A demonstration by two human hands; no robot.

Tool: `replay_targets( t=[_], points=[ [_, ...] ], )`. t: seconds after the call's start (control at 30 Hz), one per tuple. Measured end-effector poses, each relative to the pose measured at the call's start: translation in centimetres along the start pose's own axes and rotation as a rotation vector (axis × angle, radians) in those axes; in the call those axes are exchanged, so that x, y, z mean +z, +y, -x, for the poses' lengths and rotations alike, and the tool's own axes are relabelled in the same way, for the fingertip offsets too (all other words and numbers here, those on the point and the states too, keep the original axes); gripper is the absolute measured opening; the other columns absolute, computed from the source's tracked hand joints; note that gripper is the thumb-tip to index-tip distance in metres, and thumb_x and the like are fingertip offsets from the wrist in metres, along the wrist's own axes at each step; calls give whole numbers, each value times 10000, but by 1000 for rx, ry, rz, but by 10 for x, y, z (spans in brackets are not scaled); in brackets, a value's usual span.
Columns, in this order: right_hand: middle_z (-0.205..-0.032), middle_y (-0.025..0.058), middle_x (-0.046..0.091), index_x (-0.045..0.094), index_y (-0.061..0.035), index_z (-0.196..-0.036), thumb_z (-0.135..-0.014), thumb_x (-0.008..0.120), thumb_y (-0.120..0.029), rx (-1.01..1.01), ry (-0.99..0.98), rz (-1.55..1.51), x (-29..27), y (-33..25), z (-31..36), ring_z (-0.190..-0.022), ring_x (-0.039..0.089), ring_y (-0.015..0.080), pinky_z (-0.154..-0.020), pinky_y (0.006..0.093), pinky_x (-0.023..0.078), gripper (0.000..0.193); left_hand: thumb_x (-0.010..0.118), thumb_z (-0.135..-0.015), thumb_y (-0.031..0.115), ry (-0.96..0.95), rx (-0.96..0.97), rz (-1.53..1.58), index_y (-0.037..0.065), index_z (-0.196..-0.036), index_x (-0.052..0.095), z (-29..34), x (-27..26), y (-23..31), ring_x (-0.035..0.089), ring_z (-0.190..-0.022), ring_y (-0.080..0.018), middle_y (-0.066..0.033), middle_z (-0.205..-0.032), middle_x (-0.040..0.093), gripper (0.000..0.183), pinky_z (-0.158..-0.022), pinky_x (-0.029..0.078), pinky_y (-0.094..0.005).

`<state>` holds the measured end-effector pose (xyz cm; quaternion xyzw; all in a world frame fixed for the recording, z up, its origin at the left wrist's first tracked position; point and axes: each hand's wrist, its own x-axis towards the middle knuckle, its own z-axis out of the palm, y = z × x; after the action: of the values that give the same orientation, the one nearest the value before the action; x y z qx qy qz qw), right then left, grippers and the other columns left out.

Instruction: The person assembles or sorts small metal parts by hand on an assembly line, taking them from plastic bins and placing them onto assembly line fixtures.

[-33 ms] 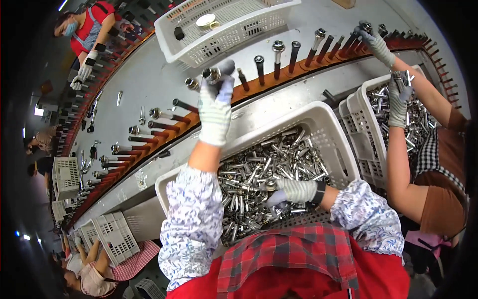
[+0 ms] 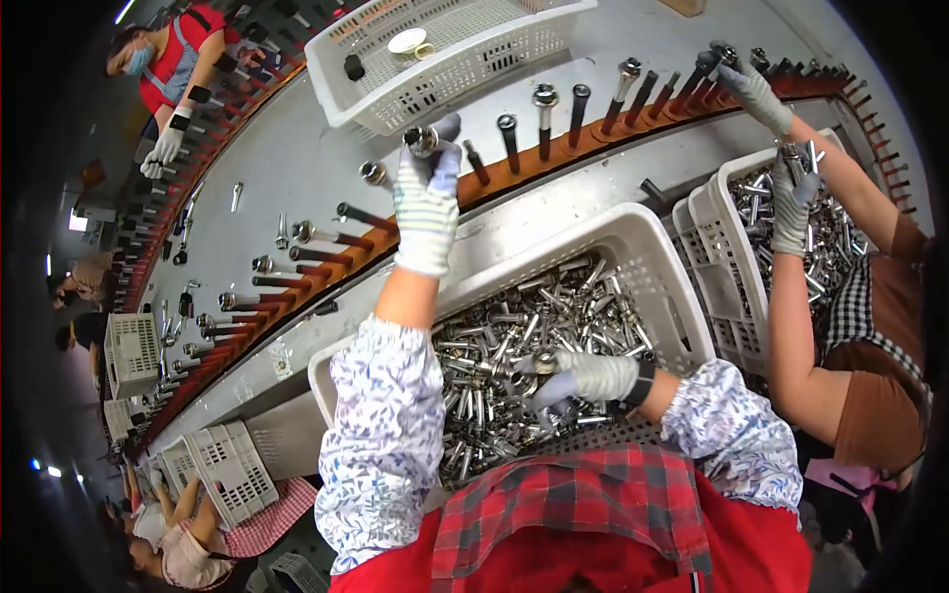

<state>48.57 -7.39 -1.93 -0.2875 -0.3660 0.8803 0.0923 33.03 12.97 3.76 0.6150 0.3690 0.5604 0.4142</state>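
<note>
My left hand, in a striped pale glove, is raised at the orange strip of upright dark rods. Its fingers are closed around a shiny metal bolt-like part with a wide round end, at the top of a rod; whether the part sits on that rod is hidden. Low over the crate of loose metal parts, my right hand is closed on another metal bolt-like part. A similar part tops the neighbouring rod on the left, and a bare dark rod stands just right of my left hand.
The white plastic crate stands before me. A co-worker's gloved hands work at the right, beside another crate. Beyond the orange strip lies a white basket. Loose bolts rest on the grey table.
The rods on the orange strip have shifted slightly to the left. My left hand has moved a little with its part; my right hand stays in almost the same place.
</note>
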Motion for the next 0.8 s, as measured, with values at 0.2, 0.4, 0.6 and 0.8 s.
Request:
replay_targets(
  t=[0.2, 0.4, 0.6, 0.8],
  points=[
    [-881, 118, 658, 568, 51, -1109, -758, 588, -174, -310, 144, -447, -8, -39, 44, -923, 646, 232, -749, 281, 518, 418, 507, -925, 43, -88, -153, -65, -4, -1127, 573, -11, -45, -60, 579, -1012, -169, -112, -1099, 631, 217, -934, 423, -307],
    [-1023, 147, 627, 545, 53, -1159, -752, 652, -303, -552, 182, -511, -15, -37, 47, -977, 632, 283, -796, 331, 525, 551, 513, -934, 134, 107, -269, -201, -42, -1263, 466, 42, -47, -34, 464, -1216, -241, -186, -1301, 495, 376, -1036, 356, -340],
    [-989, 144, 645, 497, 4, -1243, -758, 683, -221, -427, 64, -529, -4, -41, 54, -936, 647, 265, -679, 283, 539, 566, 633, -855, 424, -312, -550, 90, -16, -1321, 416, 149, 0, 76, 454, -1228, -262, -164, -1322, 472, 677, -1046, 363, -383],
    [-847, 58, 676, 644, -19, -999, -833, 616, -221, -453, 202, -404, 18, -49, 55, -732, 633, 107, -546, 206, 474, 262, 697, -822, 313, -170, -793, 478, 2, -1132, 528, 157, 26, 74, 569, -1060, -219, -149, -1152, 597, 470, -958, 429, -352]
  ],
)
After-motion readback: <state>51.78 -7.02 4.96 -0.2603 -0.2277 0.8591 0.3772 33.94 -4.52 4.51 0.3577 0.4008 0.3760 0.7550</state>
